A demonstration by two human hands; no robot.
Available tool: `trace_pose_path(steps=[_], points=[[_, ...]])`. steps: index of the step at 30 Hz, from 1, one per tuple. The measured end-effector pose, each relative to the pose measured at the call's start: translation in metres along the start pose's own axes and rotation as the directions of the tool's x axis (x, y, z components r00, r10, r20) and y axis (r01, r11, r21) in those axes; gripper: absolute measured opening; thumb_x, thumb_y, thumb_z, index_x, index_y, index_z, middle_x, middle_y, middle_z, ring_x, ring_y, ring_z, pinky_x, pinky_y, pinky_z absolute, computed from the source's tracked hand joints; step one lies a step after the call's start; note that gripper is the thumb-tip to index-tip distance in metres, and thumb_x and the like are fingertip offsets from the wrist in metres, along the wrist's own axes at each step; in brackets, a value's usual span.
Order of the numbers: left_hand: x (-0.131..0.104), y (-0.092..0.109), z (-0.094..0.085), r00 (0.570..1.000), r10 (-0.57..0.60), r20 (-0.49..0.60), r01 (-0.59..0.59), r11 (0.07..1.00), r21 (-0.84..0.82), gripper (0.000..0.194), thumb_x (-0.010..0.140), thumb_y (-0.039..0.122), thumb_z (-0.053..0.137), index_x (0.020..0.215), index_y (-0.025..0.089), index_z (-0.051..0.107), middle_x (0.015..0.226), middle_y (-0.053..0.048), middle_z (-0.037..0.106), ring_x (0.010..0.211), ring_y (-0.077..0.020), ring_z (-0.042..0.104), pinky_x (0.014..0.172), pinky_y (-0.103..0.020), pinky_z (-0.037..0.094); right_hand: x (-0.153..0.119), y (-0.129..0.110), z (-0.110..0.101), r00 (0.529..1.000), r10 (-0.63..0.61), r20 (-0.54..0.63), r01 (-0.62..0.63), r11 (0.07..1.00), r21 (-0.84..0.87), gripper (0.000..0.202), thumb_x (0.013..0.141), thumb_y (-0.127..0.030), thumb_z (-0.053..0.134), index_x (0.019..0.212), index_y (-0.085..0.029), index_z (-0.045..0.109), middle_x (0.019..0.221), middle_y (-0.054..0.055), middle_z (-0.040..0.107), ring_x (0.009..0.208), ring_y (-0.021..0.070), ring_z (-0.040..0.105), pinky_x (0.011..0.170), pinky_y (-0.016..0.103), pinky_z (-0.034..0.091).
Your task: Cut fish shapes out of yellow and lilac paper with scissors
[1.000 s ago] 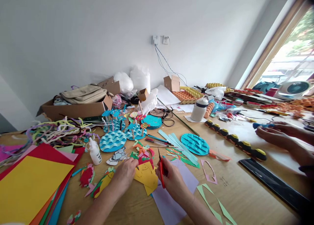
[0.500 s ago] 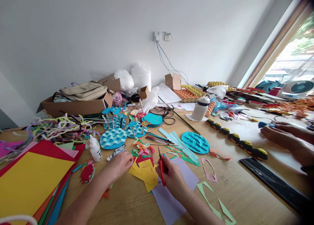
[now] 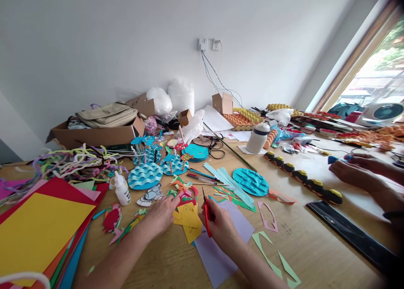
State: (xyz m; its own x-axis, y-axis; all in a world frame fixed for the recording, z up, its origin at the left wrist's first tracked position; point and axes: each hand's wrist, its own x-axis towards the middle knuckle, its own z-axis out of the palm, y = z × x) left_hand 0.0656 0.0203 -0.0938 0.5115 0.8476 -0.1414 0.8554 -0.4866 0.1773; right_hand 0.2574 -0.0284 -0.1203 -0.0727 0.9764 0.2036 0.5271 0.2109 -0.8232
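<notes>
My right hand (image 3: 221,224) is wrapped round a pair of red-handled scissors (image 3: 206,217), blades pointing up and away over the yellow paper. My left hand (image 3: 162,215) has its fingertips pinched on a pinkish-red paper scrap (image 3: 188,193) at the scrap heap; their exact grip is partly hidden. Below the fingers lie cut yellow paper pieces (image 3: 191,226). A purple sheet (image 3: 214,255) lies under my right hand. Left of my left hand are a grey-and-white paper fish cutout (image 3: 151,195) and a red paper cutout (image 3: 112,219).
At left are stacked coloured sheets (image 3: 41,234), a glue bottle (image 3: 121,188) and pipe cleaners (image 3: 72,165). Blue wavy discs (image 3: 145,177) stand ahead. A black strip (image 3: 350,234) lies at right, near another person's hands (image 3: 356,171) holding something blue.
My left hand has moved right and forward to the scraps, and the pinkish-red scrap has shifted away from me off the yellow paper. My right hand stays nearly still with the scissors.
</notes>
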Motion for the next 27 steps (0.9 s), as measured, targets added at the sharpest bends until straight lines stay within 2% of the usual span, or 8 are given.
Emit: trace_pose_path(steps=[5,10,15,21,27], points=[[0.001,-0.002,0.001,1.000,0.025,0.015,-0.025,0.999,0.021,0.022,0.072,0.009,0.047,0.084,0.020,0.062,0.095,-0.009,0.062,0.096,-0.0240,0.054,0.080,-0.033,0.042,0.001,0.003,0.002,0.998,-0.016,0.060,0.022,0.995,-0.100,0.007,0.079,-0.022,0.045,0.073,-0.022,0.041,0.066,0.001,0.057,0.054,0.0138,0.047,0.050,0.023,0.032],[0.001,-0.001,0.004,0.999,0.031,0.031,-0.031,0.999,0.021,0.023,0.074,0.006,0.042,0.077,0.019,0.061,0.091,-0.010,0.064,0.091,-0.0235,0.057,0.075,-0.032,0.043,0.000,0.009,0.006,0.994,-0.034,0.103,0.053,0.981,-0.186,0.010,0.068,-0.013,0.048,0.074,-0.020,0.046,0.064,0.000,0.056,0.055,0.0132,0.045,0.050,0.022,0.026],[0.000,-0.003,0.000,0.999,0.035,0.037,-0.035,0.999,-0.009,0.027,0.071,0.005,0.045,0.089,0.019,0.059,0.094,-0.008,0.065,0.091,-0.0223,0.058,0.075,-0.031,0.043,0.001,0.014,0.010,0.992,-0.043,0.119,0.070,0.970,-0.233,0.015,0.065,-0.010,0.047,0.076,-0.019,0.049,0.065,-0.001,0.057,0.056,0.0122,0.046,0.050,0.021,0.025],[-0.004,-0.007,-0.010,0.996,0.063,0.064,-0.062,0.998,-0.018,0.027,0.069,0.006,0.046,0.088,0.020,0.059,0.098,-0.007,0.063,0.096,-0.0226,0.056,0.079,-0.031,0.042,0.004,0.018,0.005,0.997,-0.014,0.082,0.037,0.957,-0.286,0.006,0.070,-0.016,0.046,0.075,-0.019,0.048,0.066,0.001,0.056,0.057,0.0136,0.047,0.051,0.021,0.027],[-0.003,-0.006,-0.006,0.992,0.081,0.092,-0.081,0.997,0.001,0.029,0.067,0.008,0.049,0.090,0.020,0.060,0.101,-0.008,0.063,0.097,-0.0237,0.056,0.080,-0.032,0.043,0.003,0.018,0.003,0.997,-0.025,0.078,0.047,0.954,-0.297,0.004,0.075,-0.020,0.045,0.078,-0.019,0.048,0.068,0.002,0.058,0.059,0.0149,0.050,0.052,0.022,0.029]])
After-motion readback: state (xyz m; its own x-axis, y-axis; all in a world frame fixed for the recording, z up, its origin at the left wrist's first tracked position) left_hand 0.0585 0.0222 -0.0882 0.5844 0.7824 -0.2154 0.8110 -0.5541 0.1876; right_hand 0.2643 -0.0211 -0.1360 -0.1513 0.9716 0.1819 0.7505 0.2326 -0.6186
